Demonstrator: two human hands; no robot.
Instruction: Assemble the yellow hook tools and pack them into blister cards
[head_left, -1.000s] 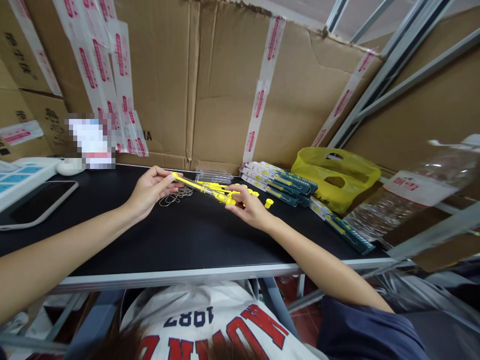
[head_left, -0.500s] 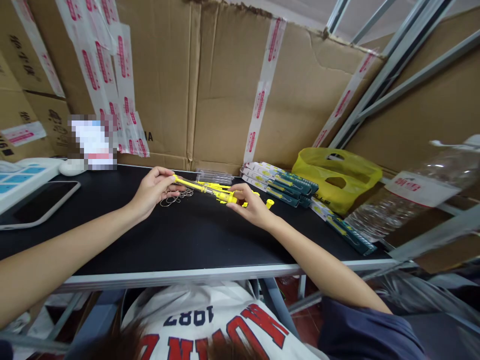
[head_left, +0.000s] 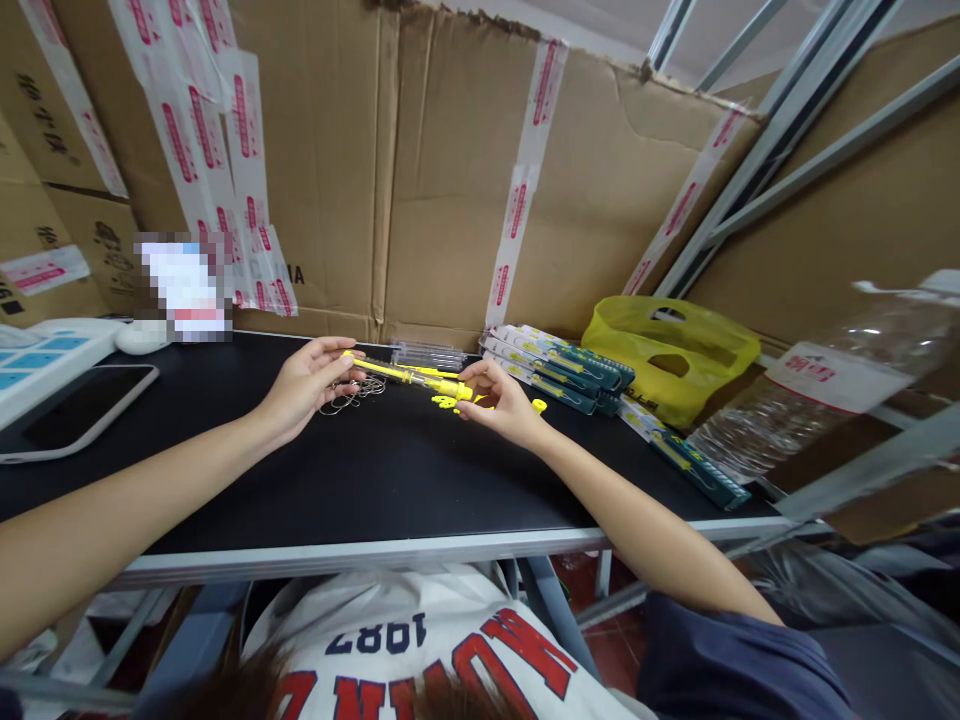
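Desk (head_left: 390,480): black top, pale metal front edge. Working back from that edge, we list as follows.

Loose box (head_left: 684,455): one, aslant at the right front corner. Bottle (head_left: 825,380): clear, labelled, at the right edge.

Phone (head_left: 86,405): dark screen, pale case, flat near the left edge.

Left hand (head_left: 304,385): thumb and fingers pinched on the rod's narrow tip. Right hand (head_left: 506,405): thumb and fingers closed on its thicker end. The two hands are apart, linked only by the rod.

Rod (head_left: 409,377): yellow, partly see-through, held above the desk's middle toward the back edge, sloping down to the right. We judge it light, stiff and rather slick; the thick end should give the surest grip, while the slender middle could crack if squeezed. Its inner parts are too small for us to make out.

Yellow parts (head_left: 445,402): several, beside the right hand. Cord (head_left: 358,394): loose loops, beside the left.

Clear tubes (head_left: 429,355): a row, near the back edge. Stacked boxes (head_left: 555,362): right of these. Bag (head_left: 630,330): yellow, back right corner.

Cardboard (head_left: 450,180): taped, upright beyond the back edge.
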